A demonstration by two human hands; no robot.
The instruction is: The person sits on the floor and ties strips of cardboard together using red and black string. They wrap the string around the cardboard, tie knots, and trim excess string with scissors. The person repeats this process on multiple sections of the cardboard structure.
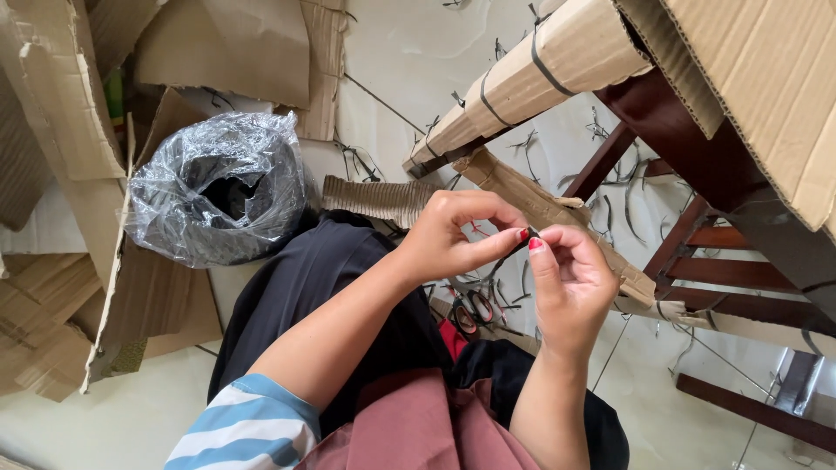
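In the head view, both hands meet near the centre of the frame, just right of middle. The left hand (453,233) pinches a thin black strip (528,237) between thumb and forefinger, its other fingers curled in, and the right hand (570,283) closes its red-nailed thumb and fingertips on the same strip from the other side, so the two hands touch at the pinch. The strip is small and mostly hidden by the fingers. Below the hands, on the pale floor (409,52) beside the person's dark trouser leg, lies a pair of scissors (472,312) with red and black handles, among scattered black offcuts. In the upper left a roll of black strapping wrapped in clear plastic (218,187) sits on flattened cardboard sheets (52,130). Across the upper middle runs a long cardboard bundle bound with black bands (531,78), resting against a dark wooden chair frame (697,174) at the right.
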